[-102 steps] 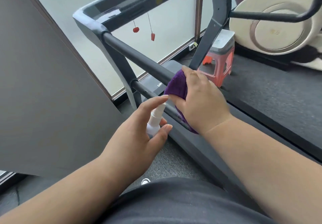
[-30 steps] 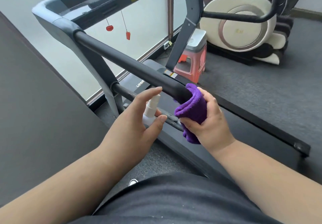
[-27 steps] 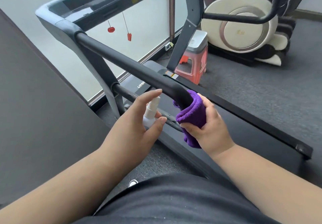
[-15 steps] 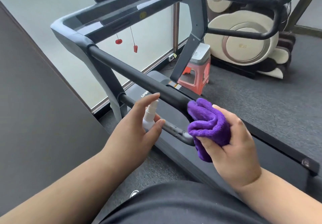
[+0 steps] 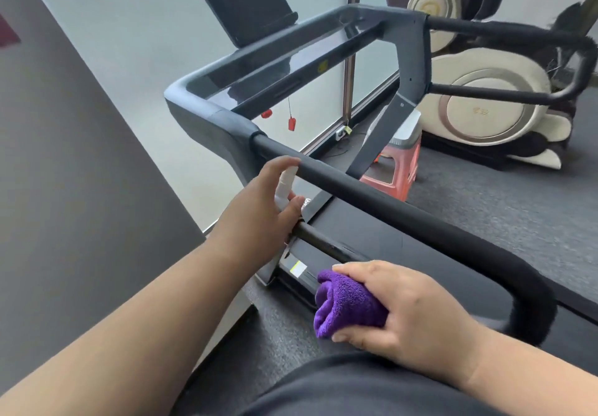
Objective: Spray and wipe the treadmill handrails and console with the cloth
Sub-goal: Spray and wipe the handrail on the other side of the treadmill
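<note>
Handrail [image 5: 372, 198]: padded black bar, long axis running from console [image 5: 259, 69] toward the person. Left hand [image 5: 259, 208] grips spray bottle [image 5: 284, 185] just beside it, nearer. Right hand [image 5: 411, 312] holds bunched cloth [image 5: 343, 305] below, apart.

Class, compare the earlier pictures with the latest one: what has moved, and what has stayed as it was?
The right hand, gripping the purple cloth, has come off the near end of the black handrail and dropped below it. The left hand has carried the white spray bottle up beside the rail. Both grips stayed unchanged.
</note>
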### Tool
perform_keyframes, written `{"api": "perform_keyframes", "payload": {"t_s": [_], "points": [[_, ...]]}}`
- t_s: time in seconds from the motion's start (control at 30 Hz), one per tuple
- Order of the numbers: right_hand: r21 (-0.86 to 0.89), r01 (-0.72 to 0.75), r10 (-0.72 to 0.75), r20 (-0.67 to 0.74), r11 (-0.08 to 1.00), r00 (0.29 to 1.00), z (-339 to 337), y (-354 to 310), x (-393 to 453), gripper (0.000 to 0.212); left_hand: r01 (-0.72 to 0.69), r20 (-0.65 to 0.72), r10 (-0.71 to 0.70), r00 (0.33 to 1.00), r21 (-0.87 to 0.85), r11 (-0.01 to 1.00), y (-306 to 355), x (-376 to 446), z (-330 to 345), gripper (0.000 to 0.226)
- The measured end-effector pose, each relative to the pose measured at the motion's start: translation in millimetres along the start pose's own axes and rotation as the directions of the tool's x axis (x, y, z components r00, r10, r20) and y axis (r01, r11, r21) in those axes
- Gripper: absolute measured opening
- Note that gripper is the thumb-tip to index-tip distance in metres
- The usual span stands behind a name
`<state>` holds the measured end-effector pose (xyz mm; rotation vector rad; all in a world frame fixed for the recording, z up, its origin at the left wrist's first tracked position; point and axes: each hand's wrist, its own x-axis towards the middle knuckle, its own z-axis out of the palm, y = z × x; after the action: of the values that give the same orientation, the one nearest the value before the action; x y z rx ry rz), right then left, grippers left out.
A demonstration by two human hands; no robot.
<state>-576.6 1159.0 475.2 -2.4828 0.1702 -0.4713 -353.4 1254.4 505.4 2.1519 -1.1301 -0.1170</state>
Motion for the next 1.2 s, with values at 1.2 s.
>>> {"api": "perform_keyframes", "payload": {"t_s": [1.2], "points": [[-0.105, -0.428, 0.437, 0.095, 0.898, 0.894, 25.0, -2.7, 20.0, 0.08, -0.394, 0.281, 0.339, 0.898, 0.167, 0.904, 26.3, 54.3, 30.3, 0.039]]}}
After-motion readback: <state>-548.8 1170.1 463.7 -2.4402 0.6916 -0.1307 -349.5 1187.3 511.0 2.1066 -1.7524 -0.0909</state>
